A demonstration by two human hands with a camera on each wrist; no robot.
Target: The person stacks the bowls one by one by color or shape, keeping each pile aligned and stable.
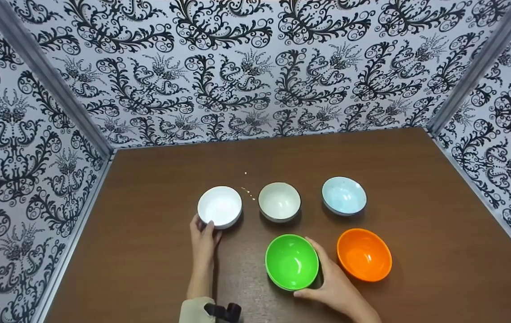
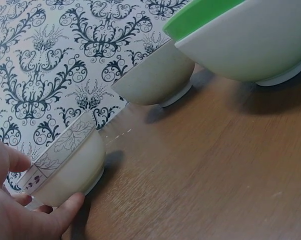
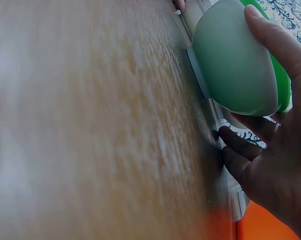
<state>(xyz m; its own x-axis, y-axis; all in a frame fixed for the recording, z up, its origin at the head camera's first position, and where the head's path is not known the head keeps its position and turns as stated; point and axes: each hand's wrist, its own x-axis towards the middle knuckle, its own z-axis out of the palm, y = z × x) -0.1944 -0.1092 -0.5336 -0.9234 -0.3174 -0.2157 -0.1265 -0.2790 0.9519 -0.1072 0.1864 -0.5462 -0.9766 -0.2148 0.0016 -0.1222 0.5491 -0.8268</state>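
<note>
Grn bowl (image 1: 292, 261) L of R hand (image 1: 330, 281), gripped.

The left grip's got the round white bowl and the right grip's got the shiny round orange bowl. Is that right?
Not quite: the head view shows the right grip holding the shiny round green bowl, not the orange bowl. The left grip does hold the white bowl.

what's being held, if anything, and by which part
Left hand: the white bowl, by its near-left side. Right hand: the green bowl and the pale bowl around it, by their right sides.
</note>
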